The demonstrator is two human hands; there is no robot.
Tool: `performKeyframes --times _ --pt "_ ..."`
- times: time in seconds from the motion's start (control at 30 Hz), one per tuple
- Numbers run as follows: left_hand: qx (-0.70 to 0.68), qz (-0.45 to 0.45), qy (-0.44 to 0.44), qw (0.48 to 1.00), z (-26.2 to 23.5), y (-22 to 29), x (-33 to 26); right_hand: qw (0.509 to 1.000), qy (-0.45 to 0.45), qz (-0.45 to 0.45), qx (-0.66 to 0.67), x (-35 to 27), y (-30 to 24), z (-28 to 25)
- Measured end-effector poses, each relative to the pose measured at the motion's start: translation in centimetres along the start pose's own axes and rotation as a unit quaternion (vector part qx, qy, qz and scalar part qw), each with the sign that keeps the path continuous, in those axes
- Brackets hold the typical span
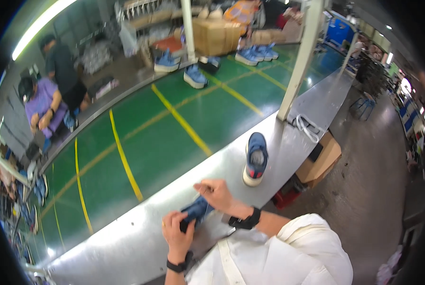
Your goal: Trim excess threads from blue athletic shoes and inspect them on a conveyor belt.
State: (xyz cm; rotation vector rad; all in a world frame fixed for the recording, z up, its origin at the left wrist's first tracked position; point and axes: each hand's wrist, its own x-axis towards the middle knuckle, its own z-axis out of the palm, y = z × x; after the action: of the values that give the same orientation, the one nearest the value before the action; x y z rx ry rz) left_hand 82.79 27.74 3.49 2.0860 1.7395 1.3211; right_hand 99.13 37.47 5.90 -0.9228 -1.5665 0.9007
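Note:
A blue shoe (196,210) lies on the metal workbench (127,237) right in front of me. My left hand (177,231) grips its near end, a ring on one finger and a dark band on the wrist. My right hand (215,193) pinches the shoe's upper far edge, with a black watch on that wrist. A second blue shoe (256,159) with a white sole stands alone on the bench, further to the right. White laces (307,127) lie in a heap on the bench beyond it.
A green conveyor belt (174,118) with yellow lines runs behind the bench, carrying several blue shoes (196,76) at its far side. A white post (298,61) rises from the bench. Two people (51,90) work at far left. A cardboard box (321,161) sits below the bench.

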Motion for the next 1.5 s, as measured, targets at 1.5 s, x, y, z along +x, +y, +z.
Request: performKeyframes --times 1.5 --pt "0.118 0.049 -0.020 0.992 0.0 3.4 -3.4 0.947 -0.233 0.197 -0.102 -0.8 -2.8 -4.3"
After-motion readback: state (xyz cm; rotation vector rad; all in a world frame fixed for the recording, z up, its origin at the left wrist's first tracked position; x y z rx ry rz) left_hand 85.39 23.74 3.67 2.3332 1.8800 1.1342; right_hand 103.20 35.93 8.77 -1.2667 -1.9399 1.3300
